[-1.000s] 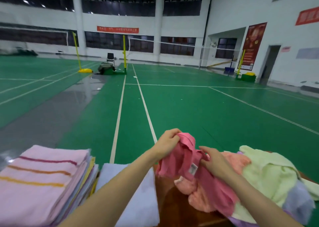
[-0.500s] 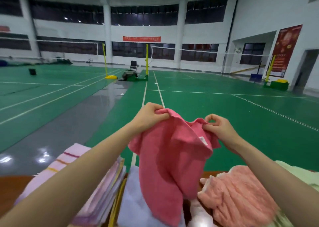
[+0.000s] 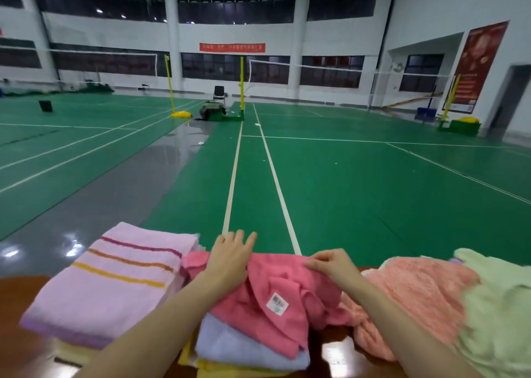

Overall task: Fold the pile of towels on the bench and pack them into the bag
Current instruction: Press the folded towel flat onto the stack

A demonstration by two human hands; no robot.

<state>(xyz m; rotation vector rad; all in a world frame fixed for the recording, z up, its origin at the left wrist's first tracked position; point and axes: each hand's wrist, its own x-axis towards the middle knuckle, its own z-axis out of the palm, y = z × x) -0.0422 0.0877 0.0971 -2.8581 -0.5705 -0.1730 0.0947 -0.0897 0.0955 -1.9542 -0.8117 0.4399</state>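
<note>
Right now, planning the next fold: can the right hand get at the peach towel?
Probably yes: the peach towel lies uncovered beside the right hand, which must first release the pink towel it pinches.

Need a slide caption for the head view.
Left hand presses a pink towel onto a lavender towel; right hand pinches the pink towel's far edge.

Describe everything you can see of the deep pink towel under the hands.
The deep pink towel looks like soft terry, rumpled and not yet folded, lying spread over a folded lavender towel. A white printed label shows near its middle. The left hand presses flat on its left part; the right hand pinches its far edge. Its right side meets a peach towel.
</note>
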